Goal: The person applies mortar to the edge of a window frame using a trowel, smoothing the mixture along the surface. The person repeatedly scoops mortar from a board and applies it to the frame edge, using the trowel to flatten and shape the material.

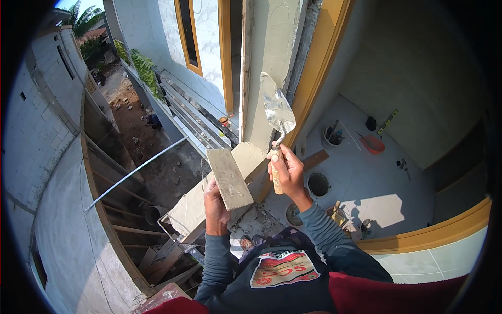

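My left hand point(214, 206) grips a rectangular plastering float point(229, 180), its mortar-smeared flat face turned up. To its right, my right hand point(287, 172) holds a pointing trowel point(278, 107) by its wooden handle, the shiny pointed blade raised in front of a plastered column point(277, 31). Beneath the float, a mortar-coated beam point(185, 212) runs diagonally toward the column's foot.
An open drop with dirt and rubble point(133, 123) lies left, crossed by a white pipe point(136, 170), beside block walls point(44, 110). Right, past a yellow frame point(319, 63), buckets point(318, 184) and a red basin point(372, 145) sit on tiled floor.
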Demonstrator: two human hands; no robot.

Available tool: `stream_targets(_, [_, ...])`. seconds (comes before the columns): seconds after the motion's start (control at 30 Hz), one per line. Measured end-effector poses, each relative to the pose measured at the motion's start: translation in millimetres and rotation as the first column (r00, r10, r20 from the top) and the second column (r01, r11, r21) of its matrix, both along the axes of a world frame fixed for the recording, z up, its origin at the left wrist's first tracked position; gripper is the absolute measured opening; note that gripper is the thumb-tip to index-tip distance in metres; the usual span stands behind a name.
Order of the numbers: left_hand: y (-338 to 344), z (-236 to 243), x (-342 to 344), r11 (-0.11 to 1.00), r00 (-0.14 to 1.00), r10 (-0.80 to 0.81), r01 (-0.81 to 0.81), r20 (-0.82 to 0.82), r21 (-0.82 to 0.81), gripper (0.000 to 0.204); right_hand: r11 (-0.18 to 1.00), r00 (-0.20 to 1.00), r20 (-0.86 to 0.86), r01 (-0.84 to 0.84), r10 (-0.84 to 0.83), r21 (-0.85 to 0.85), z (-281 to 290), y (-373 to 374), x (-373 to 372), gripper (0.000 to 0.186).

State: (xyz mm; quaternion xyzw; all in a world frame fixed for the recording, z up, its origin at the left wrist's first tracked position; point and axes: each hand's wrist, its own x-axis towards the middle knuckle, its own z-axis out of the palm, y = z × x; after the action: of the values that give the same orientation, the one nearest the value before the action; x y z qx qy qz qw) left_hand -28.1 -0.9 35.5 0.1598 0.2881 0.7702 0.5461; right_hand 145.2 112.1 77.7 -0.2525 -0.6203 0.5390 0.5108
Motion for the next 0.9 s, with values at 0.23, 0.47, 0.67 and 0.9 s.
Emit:
stream_targets(0.23, [8, 16, 2, 0.998, 0.998, 0.043, -0.044, 0.052, 0.034, 0.051, 0.967, 0.976, -0.215, 0.018, 0.038, 0.253, 163, 37, -59, 0.028])
stream_targets(0.47, [-4, 16, 2, 0.998, 0.997, 0.055, -0.055, 0.054, -0.009, 0.051, 0.978, 0.97, -0.236, -0.007, 0.057, 0.207, 141, 59, -94, 0.029])
stream_targets(0.67, [-11, 11, -2, 0.999, 0.998, 0.052, -0.052, 0.019, 0.001, 0.051, 0.996, 0.973, -0.23, 0.005, 0.016, 0.089, 26, 49, -84, 0.037])
stream_targets(0.9, [-10, 16, -2, 0.998, 0.997, 0.067, -0.067, 0.025, -0.017, 0.05, 0.994, 1.0, 0.015, -0.025, 0.027, -0.103, -88, 23, -39, 0.034])
